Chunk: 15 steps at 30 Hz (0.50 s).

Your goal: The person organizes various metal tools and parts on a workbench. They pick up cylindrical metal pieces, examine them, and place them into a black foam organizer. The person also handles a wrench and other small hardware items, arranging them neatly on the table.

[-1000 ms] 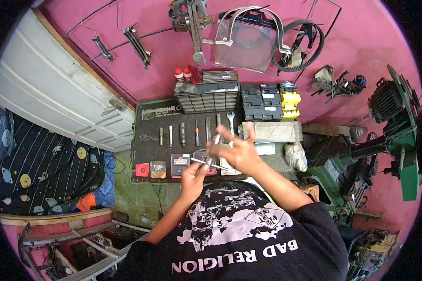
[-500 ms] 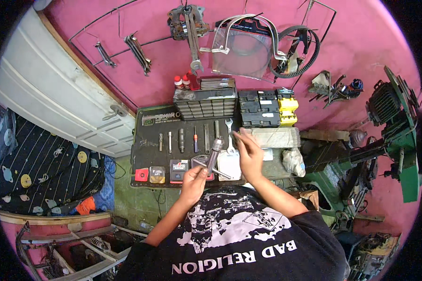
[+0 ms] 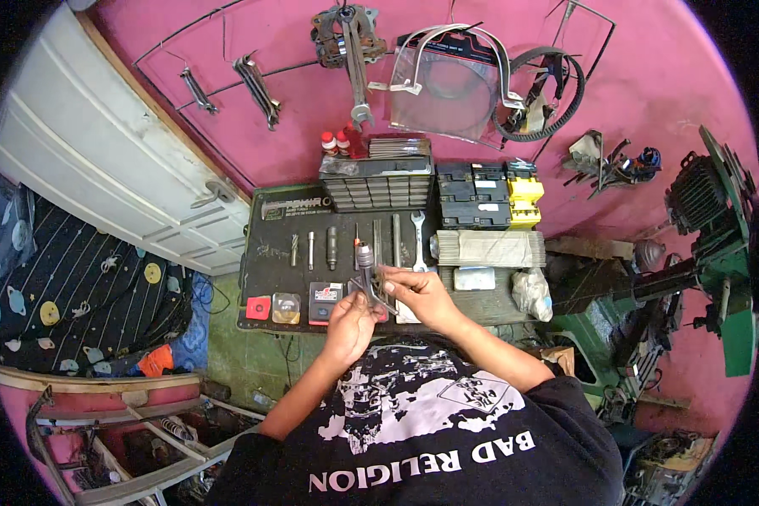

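Observation:
My left hand (image 3: 352,327) is closed round a T-handle tap wrench (image 3: 365,260), its chuck end pointing up and away from me. Thumb and fingers of my right hand (image 3: 420,297) are pinched together right beside the tool's shaft; what they grip is too small and blurred to make out. Beyond my hands, a row of tools lies on the dark mat (image 3: 266,249): a drill bit (image 3: 294,250), a short steel rod (image 3: 311,250), a thicker socket-like piece (image 3: 331,248), a screwdriver (image 3: 357,234) partly hidden by the chuck, and an open-ended wrench (image 3: 418,240).
Small cases, one red (image 3: 258,308), line the near table edge. A drawer organizer (image 3: 378,187) and stacked black and yellow bins (image 3: 523,202) stand at the back. A green machine (image 3: 675,261) is at right. Wrenches (image 3: 257,91) hang on the pink wall.
My right hand has moved left and down from near the open-ended wrench to the tap wrench, its fingers now pinched. The tap wrench has shifted left and stands more upright.

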Motion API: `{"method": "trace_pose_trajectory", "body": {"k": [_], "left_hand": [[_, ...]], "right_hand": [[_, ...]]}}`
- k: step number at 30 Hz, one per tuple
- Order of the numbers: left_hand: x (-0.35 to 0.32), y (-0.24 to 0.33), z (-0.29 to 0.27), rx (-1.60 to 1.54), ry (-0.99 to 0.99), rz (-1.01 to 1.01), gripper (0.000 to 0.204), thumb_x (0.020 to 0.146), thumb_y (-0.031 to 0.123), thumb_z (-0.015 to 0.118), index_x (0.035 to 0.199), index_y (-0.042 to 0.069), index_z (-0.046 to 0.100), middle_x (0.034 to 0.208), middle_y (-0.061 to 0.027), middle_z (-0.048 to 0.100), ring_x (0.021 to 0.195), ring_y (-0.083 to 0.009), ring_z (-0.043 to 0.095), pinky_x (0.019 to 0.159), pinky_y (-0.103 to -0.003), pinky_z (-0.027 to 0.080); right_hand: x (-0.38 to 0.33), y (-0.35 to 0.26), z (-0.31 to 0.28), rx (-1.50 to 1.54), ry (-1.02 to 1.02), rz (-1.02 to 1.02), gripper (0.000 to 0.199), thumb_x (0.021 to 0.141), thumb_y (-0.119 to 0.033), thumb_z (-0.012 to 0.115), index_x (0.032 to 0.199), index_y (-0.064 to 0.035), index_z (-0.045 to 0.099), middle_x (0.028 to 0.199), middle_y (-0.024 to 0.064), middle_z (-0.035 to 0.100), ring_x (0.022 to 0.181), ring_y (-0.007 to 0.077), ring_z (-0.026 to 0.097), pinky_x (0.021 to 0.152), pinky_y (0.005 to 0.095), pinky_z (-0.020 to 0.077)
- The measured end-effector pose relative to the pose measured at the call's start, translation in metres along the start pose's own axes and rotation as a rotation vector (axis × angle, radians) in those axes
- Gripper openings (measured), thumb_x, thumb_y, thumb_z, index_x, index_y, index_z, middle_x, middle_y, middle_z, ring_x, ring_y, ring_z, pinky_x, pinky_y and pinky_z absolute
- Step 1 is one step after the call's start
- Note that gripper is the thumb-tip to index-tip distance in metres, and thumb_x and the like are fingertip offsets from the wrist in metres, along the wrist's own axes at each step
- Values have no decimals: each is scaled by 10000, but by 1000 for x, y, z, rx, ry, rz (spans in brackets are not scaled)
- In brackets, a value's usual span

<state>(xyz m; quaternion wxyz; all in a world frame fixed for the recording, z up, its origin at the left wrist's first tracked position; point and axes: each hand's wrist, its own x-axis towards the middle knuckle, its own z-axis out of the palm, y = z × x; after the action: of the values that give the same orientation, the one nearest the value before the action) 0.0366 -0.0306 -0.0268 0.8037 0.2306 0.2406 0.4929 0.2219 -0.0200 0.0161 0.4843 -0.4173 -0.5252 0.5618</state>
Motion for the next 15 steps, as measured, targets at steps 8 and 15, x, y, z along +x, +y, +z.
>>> {"method": "trace_pose_trajectory", "body": {"k": [8, 15], "left_hand": [[0, 2, 5, -21, -51, -4, 223, 1018, 221, 548, 1117, 50, 652, 1034, -50, 692, 868, -151, 598, 828, -351, 467], [0, 3, 0, 12, -33, 6, 226, 1017, 224, 552, 1108, 46, 658, 1035, -43, 688, 889, -144, 601, 824, -347, 466]], "right_hand": [[13, 7, 3, 244, -58, 160, 381, 960, -90, 635, 1318, 26, 576, 1154, 62, 694, 1043, 105, 625, 923, 275, 496], [24, 7, 3, -76, -333, 98, 306, 1020, -140, 539, 1270, 30, 592, 1078, 26, 676, 976, 90, 581, 898, 273, 479]]}}
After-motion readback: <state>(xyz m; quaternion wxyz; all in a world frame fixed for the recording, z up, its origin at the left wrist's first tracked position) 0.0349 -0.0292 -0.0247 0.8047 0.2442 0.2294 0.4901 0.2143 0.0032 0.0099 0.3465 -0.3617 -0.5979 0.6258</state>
